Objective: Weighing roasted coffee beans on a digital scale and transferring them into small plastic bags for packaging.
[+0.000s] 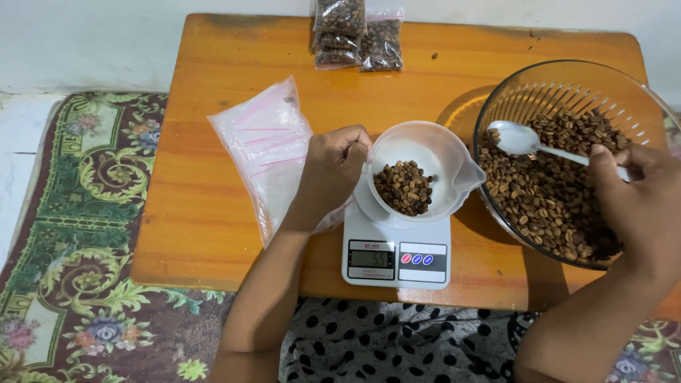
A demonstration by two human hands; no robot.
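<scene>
A stack of empty zip bags (pixel 266 149) lies left of centre. The left hand (pixel 333 174) curls its fingers onto the rim of the white measuring cup (pixel 418 170) on the digital scale (pixel 397 259), steadying it (beans already inside). At right, the right hand (pixel 642 198) pinches a white spoon (pixel 525 140) over the glass bowl (pixel 567 78) of coffee beans (pixel 550 195); small, level scoops would keep the weight controllable

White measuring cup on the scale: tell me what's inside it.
The white measuring cup holds a small heap of coffee beans on its bottom. The floor beneath the heap is covered; the left hand hides part of the rim.
</scene>
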